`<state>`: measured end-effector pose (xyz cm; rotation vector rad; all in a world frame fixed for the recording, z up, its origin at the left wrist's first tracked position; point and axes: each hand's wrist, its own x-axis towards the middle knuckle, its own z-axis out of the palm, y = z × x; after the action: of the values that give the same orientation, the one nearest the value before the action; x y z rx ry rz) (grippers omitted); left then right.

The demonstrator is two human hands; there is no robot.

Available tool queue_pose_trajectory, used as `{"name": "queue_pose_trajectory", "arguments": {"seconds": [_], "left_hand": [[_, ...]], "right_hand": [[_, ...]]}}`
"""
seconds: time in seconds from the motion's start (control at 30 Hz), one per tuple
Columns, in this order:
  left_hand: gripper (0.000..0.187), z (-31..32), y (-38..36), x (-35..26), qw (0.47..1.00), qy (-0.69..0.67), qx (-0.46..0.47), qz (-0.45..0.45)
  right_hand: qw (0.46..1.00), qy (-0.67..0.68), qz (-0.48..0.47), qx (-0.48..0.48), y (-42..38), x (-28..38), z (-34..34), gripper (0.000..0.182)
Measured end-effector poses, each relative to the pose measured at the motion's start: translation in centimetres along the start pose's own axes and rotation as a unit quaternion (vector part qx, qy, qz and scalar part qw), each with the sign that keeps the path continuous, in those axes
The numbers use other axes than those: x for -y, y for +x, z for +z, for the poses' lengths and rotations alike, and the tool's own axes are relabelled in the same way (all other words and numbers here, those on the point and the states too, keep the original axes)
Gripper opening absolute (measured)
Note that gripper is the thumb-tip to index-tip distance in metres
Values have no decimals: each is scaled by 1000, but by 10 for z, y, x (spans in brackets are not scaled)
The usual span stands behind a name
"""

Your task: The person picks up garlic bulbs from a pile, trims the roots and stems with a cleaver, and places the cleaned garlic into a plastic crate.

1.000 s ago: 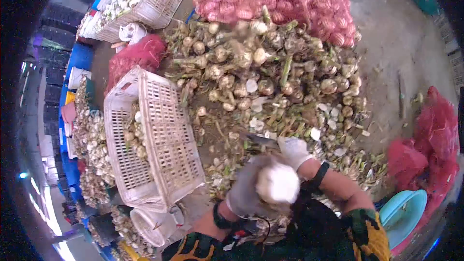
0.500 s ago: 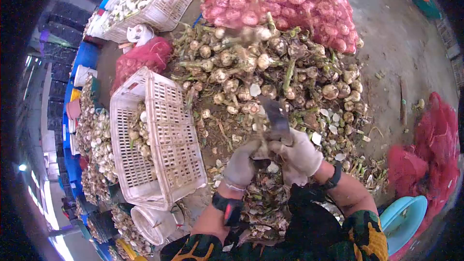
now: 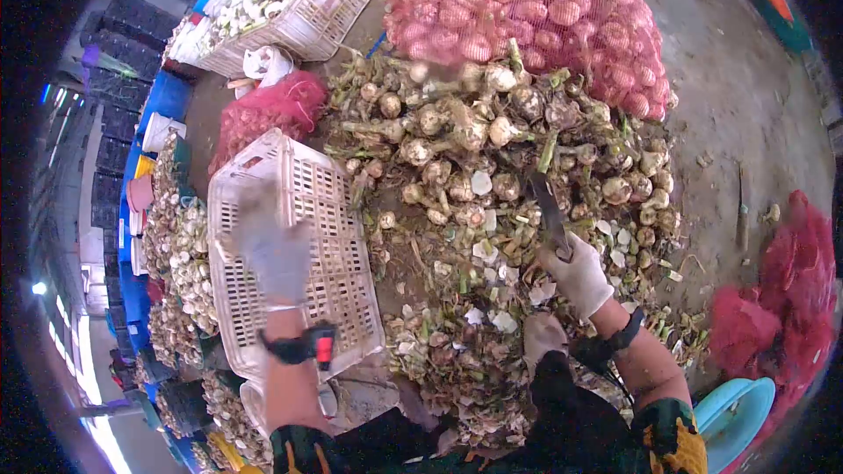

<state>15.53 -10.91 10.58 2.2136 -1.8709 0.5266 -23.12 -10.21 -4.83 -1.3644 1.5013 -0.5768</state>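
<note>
The right hand [image 3: 578, 274], in a pale glove, is clamped tight around the handle of a knife [image 3: 550, 214]. The dark, flat blade runs long and narrow, tip aimed up and slightly left, away from the person, over the garlic pile [image 3: 492, 140] on the floor. The left hand [image 3: 274, 250], gloved in grey and motion-blurred, hangs over the white crate [image 3: 303, 211]; whether its fingers are spread or curled, I cannot tell. A few bulbs lie inside the crate. A red mesh sack [image 3: 536, 22] lies beyond the pile.
</note>
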Motion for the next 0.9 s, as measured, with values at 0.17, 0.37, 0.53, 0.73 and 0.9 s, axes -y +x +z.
{"name": "queue_pose_trajectory", "arguments": {"seconds": [0.17, 0.37, 0.53, 0.73, 0.9], "left_hand": [[50, 97, 39, -171, 943, -26, -16, 332], [51, 167, 92, -181, 955, 40, 245, 161], [80, 242, 22, -125, 927, -264, 241, -112], [71, 217, 13, -156, 949, -239, 190, -72], [58, 232, 9, -156, 873, -435, 198, -96]], "right_hand": [[998, 53, -10, -18, 12, -9, 8, 36], [993, 119, 13, -25, 17, -5, -6, 36], [996, 90, -11, -13, 31, 5, 7, 30], [995, 99, -19, -18, 31, 12, 10, 22], [995, 66, -60, -46, 22, 16, 8, 25]]}}
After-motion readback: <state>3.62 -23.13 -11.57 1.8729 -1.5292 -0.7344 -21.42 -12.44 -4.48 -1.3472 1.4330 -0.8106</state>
